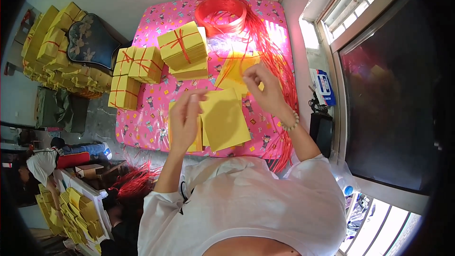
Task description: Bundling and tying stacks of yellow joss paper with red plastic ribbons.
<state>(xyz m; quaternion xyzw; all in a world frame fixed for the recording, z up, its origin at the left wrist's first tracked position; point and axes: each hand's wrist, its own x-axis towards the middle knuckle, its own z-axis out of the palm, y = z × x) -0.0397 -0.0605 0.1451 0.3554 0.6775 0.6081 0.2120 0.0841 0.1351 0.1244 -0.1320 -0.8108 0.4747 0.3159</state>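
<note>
Left hand (184, 116) pinches the edge of a loose stack of square yellow paper sheets (224, 118) on the pink patterned table cover (156, 128). Right hand (264, 85) is raised, fingers pinched on thin red plastic string (227, 72). This stack isn't tied yet. Done: four tied yellow paper bundles (142, 61) further out. Plenty left on the red string coil (221, 13).

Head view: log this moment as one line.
left hand: on yellow paper stack | right hand: pinching red string | tied bundles behind | pink table cover
</note>
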